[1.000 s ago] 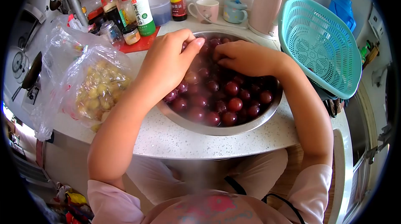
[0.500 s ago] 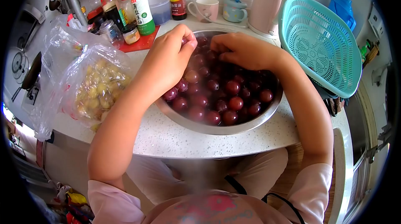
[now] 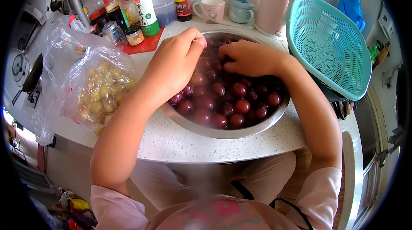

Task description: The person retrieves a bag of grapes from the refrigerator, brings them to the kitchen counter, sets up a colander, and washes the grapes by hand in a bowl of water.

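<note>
A wide metal bowl [image 3: 223,134] holds many dark red grapes [image 3: 239,89], which look wet and seem to lie in water. My left hand [image 3: 183,54] is over the bowl's left back part, its thumb and fingers pinched together. Whatever is in that pinch, if anything, is hidden. Across from it, my right hand [image 3: 246,58] reaches in from the right with curled fingers, low among the grapes at the back. Its fingertips are partly out of sight, so I cannot make out what they hold. Haze blurs the grapes near the middle left.
Left of the bowl lies a clear plastic bag [image 3: 103,88] of yellowish-green grapes. Sauce bottles [image 3: 143,9] and jars stand on a red mat [image 3: 148,41] behind it. At the back are a pink cup [image 3: 213,10], a blue lidded mug [image 3: 241,11] and a kettle [image 3: 272,7]. A turquoise basket [image 3: 328,45] leans at right.
Both hands have shifted slightly, the right one a little down toward me. A few grapes near the hands have moved a little. The bowl has stayed in place.
</note>
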A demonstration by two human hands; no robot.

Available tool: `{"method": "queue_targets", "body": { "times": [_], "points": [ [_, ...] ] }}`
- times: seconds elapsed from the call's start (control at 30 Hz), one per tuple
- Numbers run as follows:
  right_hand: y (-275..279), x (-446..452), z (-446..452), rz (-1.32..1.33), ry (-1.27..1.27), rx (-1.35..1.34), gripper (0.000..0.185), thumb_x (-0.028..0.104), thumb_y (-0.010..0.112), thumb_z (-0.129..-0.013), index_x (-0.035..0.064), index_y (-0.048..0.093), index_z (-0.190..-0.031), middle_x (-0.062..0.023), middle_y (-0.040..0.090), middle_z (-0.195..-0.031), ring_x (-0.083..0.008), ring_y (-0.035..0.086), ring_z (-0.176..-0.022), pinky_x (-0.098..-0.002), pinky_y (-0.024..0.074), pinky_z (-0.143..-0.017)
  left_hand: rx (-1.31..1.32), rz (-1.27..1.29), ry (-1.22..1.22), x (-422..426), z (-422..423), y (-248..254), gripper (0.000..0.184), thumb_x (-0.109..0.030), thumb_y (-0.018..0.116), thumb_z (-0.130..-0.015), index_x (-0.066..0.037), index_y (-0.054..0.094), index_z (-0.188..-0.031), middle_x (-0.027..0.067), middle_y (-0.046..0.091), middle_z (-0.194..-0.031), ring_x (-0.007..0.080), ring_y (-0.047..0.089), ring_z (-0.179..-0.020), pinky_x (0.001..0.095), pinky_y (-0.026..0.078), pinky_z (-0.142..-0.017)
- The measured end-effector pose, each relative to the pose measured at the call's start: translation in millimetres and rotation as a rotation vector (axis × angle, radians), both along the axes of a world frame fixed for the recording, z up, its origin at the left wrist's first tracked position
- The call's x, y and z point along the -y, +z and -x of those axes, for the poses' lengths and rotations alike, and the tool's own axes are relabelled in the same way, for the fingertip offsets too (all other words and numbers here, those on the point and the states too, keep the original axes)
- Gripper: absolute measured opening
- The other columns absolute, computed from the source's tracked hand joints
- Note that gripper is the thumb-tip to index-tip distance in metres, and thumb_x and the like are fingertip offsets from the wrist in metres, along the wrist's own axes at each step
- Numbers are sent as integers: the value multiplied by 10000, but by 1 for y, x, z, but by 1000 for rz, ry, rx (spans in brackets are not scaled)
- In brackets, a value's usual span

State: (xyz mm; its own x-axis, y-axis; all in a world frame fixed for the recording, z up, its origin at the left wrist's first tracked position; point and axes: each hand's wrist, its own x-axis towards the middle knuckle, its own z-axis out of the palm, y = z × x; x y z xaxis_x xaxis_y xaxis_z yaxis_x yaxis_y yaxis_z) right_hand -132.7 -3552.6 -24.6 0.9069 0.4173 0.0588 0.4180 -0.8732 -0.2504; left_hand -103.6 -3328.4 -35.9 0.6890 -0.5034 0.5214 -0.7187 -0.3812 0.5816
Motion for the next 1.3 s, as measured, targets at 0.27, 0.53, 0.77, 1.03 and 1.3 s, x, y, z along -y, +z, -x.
{"method": "queue_targets", "body": {
  "times": [0.27, 0.53, 0.77, 1.03, 1.3],
  "points": [
    [13, -14, 8, 87, -89, -58, 227, 217, 583, -958, 35, 655, -1074, -217, 681, -1024, -406, 637, -1003, -495, 485, -889, -92, -58, 31, -2, 1, 6, 428, -338, 479, -1075, 27, 599, -888, 113, 617, -768, 230, 602, -746, 354, 475, -720],
    [0, -1, 5, 8, 54, -16, 177, 107, 582, -926, 29, 637, -1075, -213, 684, -1007, -407, 636, -988, -486, 486, -894, 17, -57, 26, 1, 5, 5, 354, -299, 601, -1016, 45, 605, -931, 208, 682, -821, 369, 677, -810, 429, 508, -746],
    [-15, 11, -5, -78, 227, 148, 216, 117, 601, -930, 18, 659, -1113, -208, 698, -1028, -401, 648, -978, -477, 494, -890, 22, -24, 3, 0, 1, -1, 309, -272, 598, -1035, 18, 592, -928, 59, 588, -758, 119, 488, -680, 305, 419, -645],
    [4, -6, 4, -133, -93, -78, 268, 241, 512, -1048, 33, 657, -1137, -138, 701, -1005, -273, 642, -917, -397, 501, -857, -126, -108, 34, -1, 9, 12, 447, -359, 524, -1041, 45, 628, -883, 226, 670, -769, 409, 657, -766, 443, 500, -734],
    [18, 4, 12, -834, 71, -347, 224, 147, 557, -1022, 30, 653, -1186, -48, 683, -1085, -154, 628, -1002, -301, 510, -859, -43, 80, 5, 1, 3, 2, 313, -267, 541, -1037, 42, 582, -1011, 199, 699, -962, 355, 674, -890, 419, 510, -795]
  ]
}}
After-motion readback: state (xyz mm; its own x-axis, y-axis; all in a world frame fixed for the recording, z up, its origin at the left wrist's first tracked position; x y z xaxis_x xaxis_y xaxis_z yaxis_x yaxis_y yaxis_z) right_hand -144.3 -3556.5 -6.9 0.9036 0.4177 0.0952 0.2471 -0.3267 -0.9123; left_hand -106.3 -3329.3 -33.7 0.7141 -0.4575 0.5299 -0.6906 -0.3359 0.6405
